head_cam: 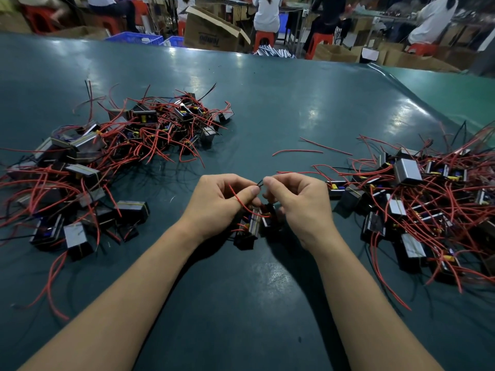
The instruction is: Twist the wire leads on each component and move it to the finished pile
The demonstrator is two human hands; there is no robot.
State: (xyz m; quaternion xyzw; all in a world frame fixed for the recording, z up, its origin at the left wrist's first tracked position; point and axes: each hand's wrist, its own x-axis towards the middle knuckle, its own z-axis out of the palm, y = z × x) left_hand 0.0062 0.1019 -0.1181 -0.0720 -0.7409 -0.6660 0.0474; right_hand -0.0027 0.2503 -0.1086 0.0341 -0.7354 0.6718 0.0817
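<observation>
On the left of the dark green desk [267, 108] sprawls a big pile of components [112, 156], black blocks with metal bands and red leads tangled every which way, reaching from the near left edge up toward the middle. Right of it, at the centre, the person's left hand [222, 202] has its grip curled shut, thumb and forefinger pinching a thin dark wire lead [259, 184], with a red lead [241, 202] looping across its fingers. Below and between both hands sits the component [251, 226] being worked, resting on the desk, partly hidden by the fingers. The right hand [297, 202] mirrors the left, its grip pinched on the same dark lead's other end, the 2 sets of fingertips nearly touching. Beyond the hands lie 2 loose red wires [310, 149]. At far right spreads a second pile of components [417, 199]. Past the desk's far edge stand cardboard boxes [211, 30] and red stools [263, 38].
</observation>
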